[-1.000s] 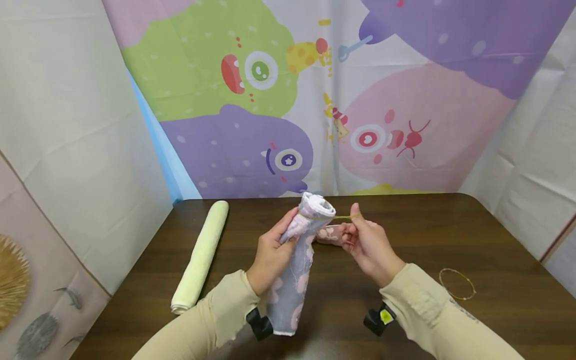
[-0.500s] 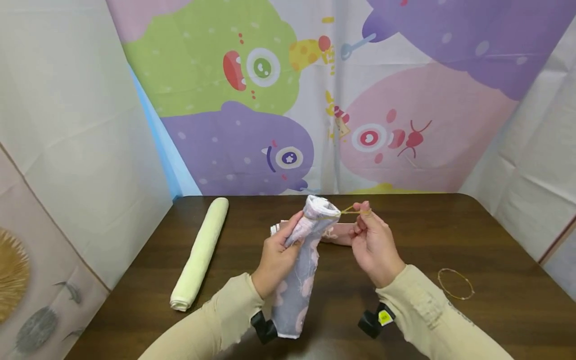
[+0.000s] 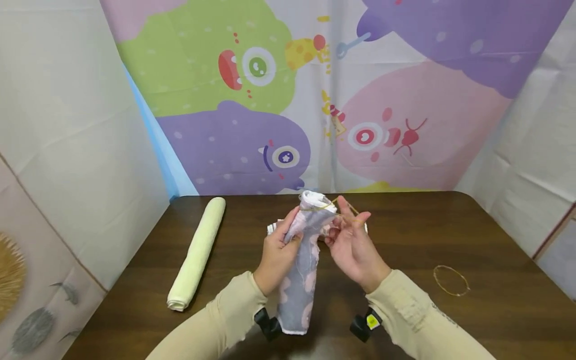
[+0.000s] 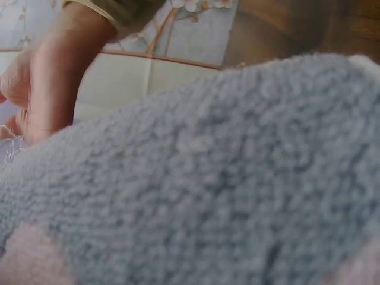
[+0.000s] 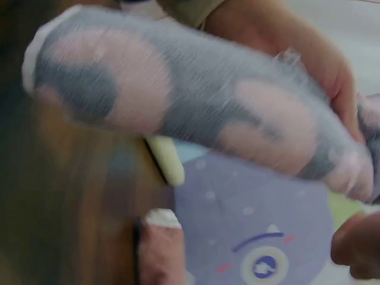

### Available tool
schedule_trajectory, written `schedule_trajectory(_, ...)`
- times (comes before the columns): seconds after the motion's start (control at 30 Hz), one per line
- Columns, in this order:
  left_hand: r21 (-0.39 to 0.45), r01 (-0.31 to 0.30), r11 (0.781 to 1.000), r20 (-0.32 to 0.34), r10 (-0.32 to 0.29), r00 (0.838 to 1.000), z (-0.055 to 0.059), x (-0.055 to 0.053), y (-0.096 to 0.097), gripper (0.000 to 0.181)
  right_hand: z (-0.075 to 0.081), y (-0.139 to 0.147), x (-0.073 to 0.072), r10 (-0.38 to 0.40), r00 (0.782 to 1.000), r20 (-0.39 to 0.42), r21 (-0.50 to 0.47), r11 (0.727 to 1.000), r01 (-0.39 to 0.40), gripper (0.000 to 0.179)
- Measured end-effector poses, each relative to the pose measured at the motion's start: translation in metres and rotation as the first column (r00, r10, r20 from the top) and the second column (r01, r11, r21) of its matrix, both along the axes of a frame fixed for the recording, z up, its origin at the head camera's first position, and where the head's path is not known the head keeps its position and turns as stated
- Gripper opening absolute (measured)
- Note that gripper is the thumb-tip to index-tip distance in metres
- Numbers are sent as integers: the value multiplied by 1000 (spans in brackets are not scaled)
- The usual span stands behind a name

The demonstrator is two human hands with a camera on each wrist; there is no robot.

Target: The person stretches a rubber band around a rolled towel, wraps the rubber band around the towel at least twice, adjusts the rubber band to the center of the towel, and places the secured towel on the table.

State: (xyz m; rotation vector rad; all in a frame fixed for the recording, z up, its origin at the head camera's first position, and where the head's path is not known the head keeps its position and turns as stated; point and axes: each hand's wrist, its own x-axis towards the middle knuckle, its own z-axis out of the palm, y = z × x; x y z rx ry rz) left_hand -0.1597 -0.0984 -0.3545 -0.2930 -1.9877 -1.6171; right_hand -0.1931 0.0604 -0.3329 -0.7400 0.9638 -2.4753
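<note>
At my twelve o'clock, my left hand (image 3: 277, 256) grips the grey-and-pink towel roll (image 3: 307, 262), and I should hold it firm so my right hand (image 3: 356, 251), thumb and forefinger spread apart in the yellow band (image 3: 331, 203) at its one o'clock, can work the loop evenly round.

The grey-and-pink towel roll (image 5: 196, 98) was gripped by the left hand (image 5: 317, 59), while a pink roll (image 5: 161, 252) and a yellow roll (image 5: 166, 160) were seen below, before a patterned backdrop (image 5: 237, 202).
</note>
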Motion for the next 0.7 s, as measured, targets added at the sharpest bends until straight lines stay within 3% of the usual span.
schedule_trajectory(0.1,3,10,1000,-17,-10,1000,2,3,-1,49,-4,1,-4,126,973,-193,-98,984,-147,45)
schedule_trajectory(0.17,3,19,1000,-24,-19,1000,3,4,-1,49,-5,1,-7,141,949,-282,-140,973,-186,44)
schedule_trajectory(0.3,21,27,999,-15,-27,1000,5,5,-1,49,-7,1,-7,63,928,-367,-133,984,-120,45)
schedule_trajectory(0.37,43,33,999,-4,-33,999,6,6,-1,50,-10,-1,-2,-17,885,-466,-106,994,-37,48)
schedule_trajectory(0.4,53,37,998,2,-37,999,6,6,0,51,-11,-3,1,-76,831,-552,-83,996,36,50)
schedule_trajectory(0.43,60,43,997,7,-44,999,6,6,0,51,-11,-3,4,-140,748,-648,-67,990,127,51)
schedule_trajectory(0.47,65,50,997,10,-51,999,6,6,0,52,-10,-4,6,-207,636,-743,-64,969,240,52)
schedule_trajectory(0.5,66,61,996,11,-62,998,7,6,0,53,-8,-3,6,-266,504,-822,-79,929,361,53)
schedule_trajectory(0.57,52,82,995,13,-82,997,8,6,-1,55,-5,-1,2,-342,252,-905,-149,811,566,54)
schedule_trajectory(0.6,36,97,995,14,-98,995,8,5,-2,55,-4,2,-1,-356,158,-921,-181,751,635,55)
schedule_trajectory(0.63,26,117,993,25,-118,993,8,6,-2,56,-4,4,-5,-356,98,-929,-200,710,675,55)
schedule_trajectory(0.67,17,140,990,40,-140,989,8,7,-3,57,-4,6,-8,-351,59,-934,-212,682,700,55)
schedule_trajectory(0.7,1,162,987,56,-162,985,8,8,-4,58,-5,8,-11,-346,44,-937,-214,671,710,54)
